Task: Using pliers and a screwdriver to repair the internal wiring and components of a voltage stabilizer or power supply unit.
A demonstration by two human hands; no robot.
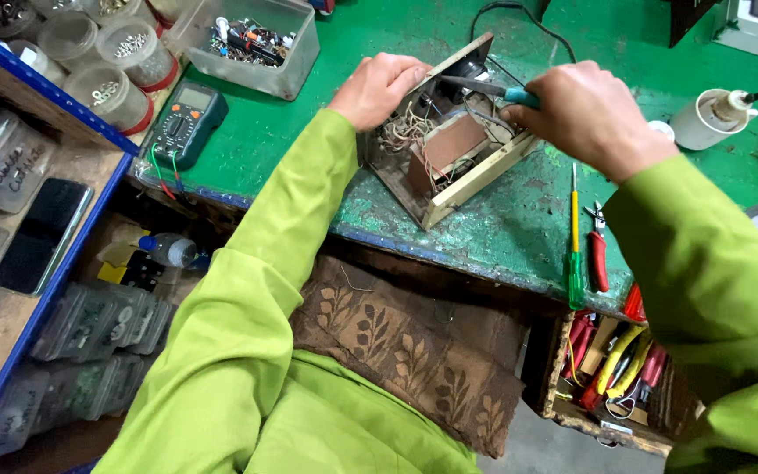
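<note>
In the upper middle of the frame, the left hand (379,88) holds the edge of an open wooden box (449,145) with wires inside. The right hand (585,114) grips a teal-handled tool (484,88) pointing into it, on the green table (326,149).

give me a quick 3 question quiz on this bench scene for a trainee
1. True or false: the right hand holds a teal-handled tool whose tip goes into the open wooden-framed chassis.
2. Which meter lies on the green bench to the left of the chassis? A) a multimeter B) a wall clock C) a kitchen scale
3. What does the left hand rest on?

Key
1. True.
2. A, the multimeter, beside the lidded jars.
3. The upper left edge of the chassis, above its loose wires.
</note>
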